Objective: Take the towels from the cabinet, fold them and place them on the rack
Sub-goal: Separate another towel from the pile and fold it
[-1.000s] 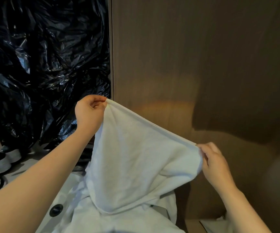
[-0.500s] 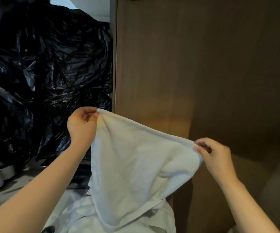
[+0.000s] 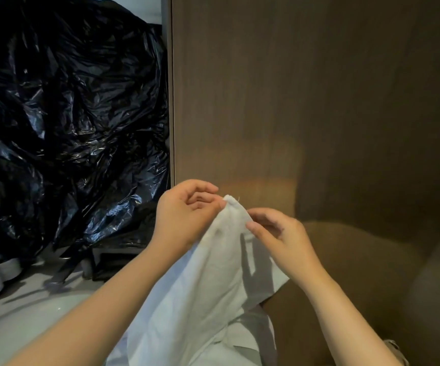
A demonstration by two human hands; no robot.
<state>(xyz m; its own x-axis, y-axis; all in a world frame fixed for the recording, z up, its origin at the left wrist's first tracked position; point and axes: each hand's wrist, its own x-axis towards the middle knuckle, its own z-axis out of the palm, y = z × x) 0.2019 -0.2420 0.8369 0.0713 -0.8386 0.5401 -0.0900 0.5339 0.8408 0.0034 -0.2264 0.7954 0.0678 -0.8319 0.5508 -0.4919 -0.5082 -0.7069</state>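
White towel (image 3: 213, 281), lower end cut off, pinched by both hands.

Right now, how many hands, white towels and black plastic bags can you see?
hands: 2, left and right
white towel: 1
black plastic bag: 1 crumpled mass; separate bags cannot be told apart
Total: 4

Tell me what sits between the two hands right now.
In the head view, only the gathered top of the white towel lies between the left hand and the right hand; both pinch it.
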